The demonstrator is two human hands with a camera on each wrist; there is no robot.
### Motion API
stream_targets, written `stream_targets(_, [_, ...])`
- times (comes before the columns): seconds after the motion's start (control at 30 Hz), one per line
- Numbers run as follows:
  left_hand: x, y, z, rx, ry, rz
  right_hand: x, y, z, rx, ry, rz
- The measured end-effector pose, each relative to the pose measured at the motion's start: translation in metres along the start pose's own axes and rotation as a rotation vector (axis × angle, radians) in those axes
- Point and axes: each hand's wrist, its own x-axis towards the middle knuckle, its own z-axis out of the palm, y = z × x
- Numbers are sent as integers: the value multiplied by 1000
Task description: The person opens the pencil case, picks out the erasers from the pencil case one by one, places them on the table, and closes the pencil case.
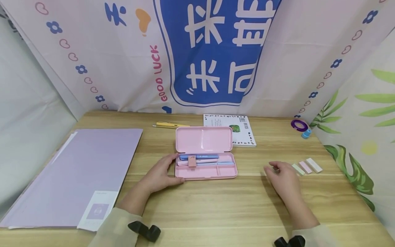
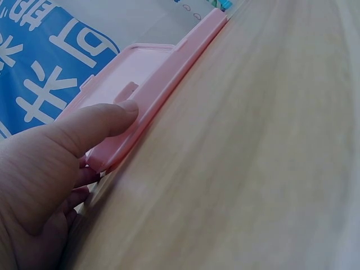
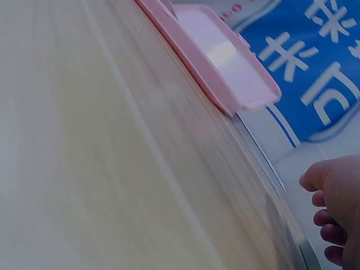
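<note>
The pink pencil case (image 1: 205, 168) sits open near the middle of the wooden desk (image 1: 234, 209), lid up, pens (image 1: 199, 157) lying in the tray with a small eraser-like block (image 1: 192, 161) across them. The left hand (image 1: 160, 176) is at the case's nine o'clock corner, thumb along the front left edge and fingers round the side; the left wrist view confirms it, thumb (image 2: 104, 121) pressed flat on the pink rim, other fingers tucked under at the side, so it's holding the case steady. The right hand (image 1: 282, 178) is off at three o'clock from the case, well apart from it, resting low over the desk with fingers loosely curled; something small seems to be at its fingertips, but I cannot tell whether it is pinched. Just beside that hand, at its two o'clock, lie three pastel strips (image 1: 307, 167) in a row: green, pink, white. At twelve o'clock from the case is a white card with a dotted border (image 1: 243, 132), partly behind the lid, and at eleven o'clock a yellow pencil (image 1: 169, 125). A large lilac folder (image 1: 77, 175) fills the desk's nine o'clock side. Far at two o'clock, a purple tape roll (image 1: 299, 124) and a small blue thing (image 1: 306, 134) beside it.
</note>
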Motion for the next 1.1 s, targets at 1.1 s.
stream_targets(1.1, [-1, -1, -1, 12, 11, 21, -5, -164, 115, 14, -156, -364])
